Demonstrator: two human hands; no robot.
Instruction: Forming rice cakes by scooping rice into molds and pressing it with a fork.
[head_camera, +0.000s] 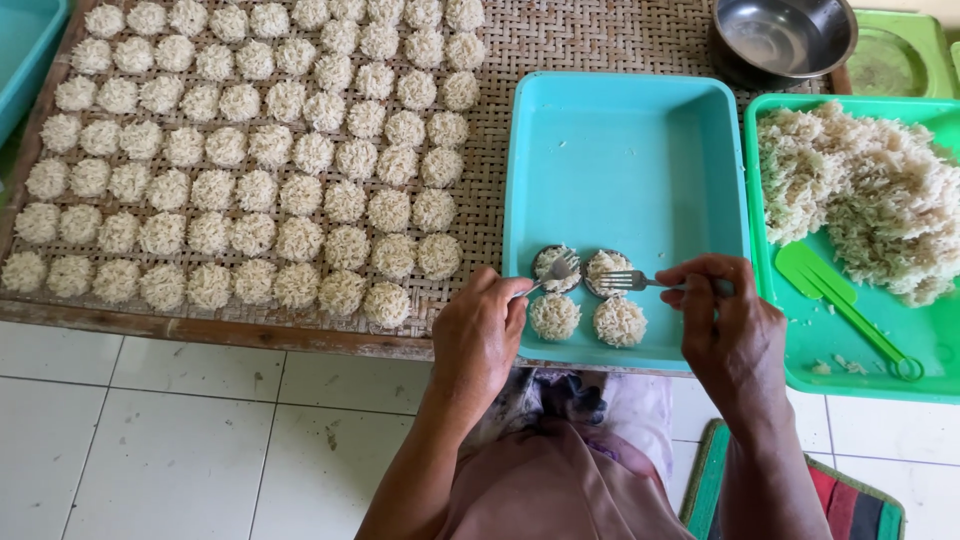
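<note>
My left hand (480, 335) grips a metal fork (552, 275) whose tines press on a rice-filled round mould (553, 262) in the blue tray (620, 150). My right hand (725, 320) holds a second fork (630, 282), its tines on another rice-filled mould (606, 263) beside the first. Two finished round rice cakes (555, 317) lie just in front of the moulds, near the tray's front edge.
A woven bamboo mat (600, 40) on the left carries several rows of round rice cakes (250, 150). A green tray (850, 370) on the right holds a heap of cooked rice (860, 190) and a green paddle (835, 300). A steel bowl (785, 35) stands behind.
</note>
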